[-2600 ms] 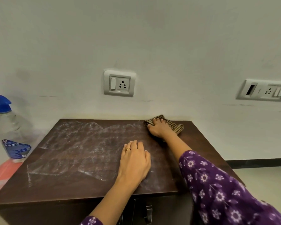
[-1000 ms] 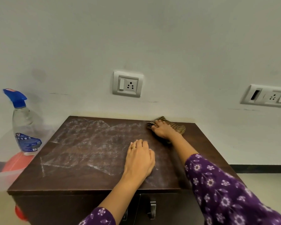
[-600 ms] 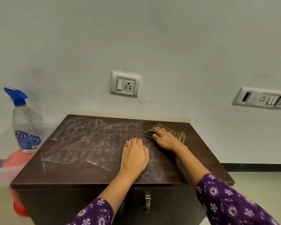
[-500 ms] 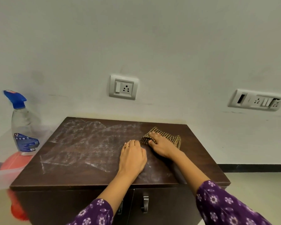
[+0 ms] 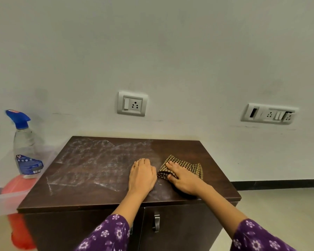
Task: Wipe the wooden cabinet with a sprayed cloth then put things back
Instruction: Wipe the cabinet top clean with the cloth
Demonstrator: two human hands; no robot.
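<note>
The dark wooden cabinet (image 5: 214, 171) stands against the wall, its top covered on the left and middle with whitish streaks (image 5: 91, 163). A brown checked cloth (image 5: 188, 164) lies on the right part of the top. My right hand (image 5: 185, 180) presses flat on the cloth, which bunches up by the thumb. Just left of it, my left hand (image 5: 142, 176) rests palm down on the streaked surface. A clear spray bottle (image 5: 25, 147) with a blue trigger head stands upright to the left of the cabinet.
The bottle stands on a translucent surface (image 5: 0, 201) over something red (image 5: 16, 185). A wall socket (image 5: 132, 104) sits above the cabinet and a switch panel (image 5: 269, 114) further right. Two doors with a metal handle (image 5: 156, 221) face me. Floor lies to the right.
My right hand has drawn the cloth from the back edge toward me, level with my left hand. The left hand has stayed where it was.
</note>
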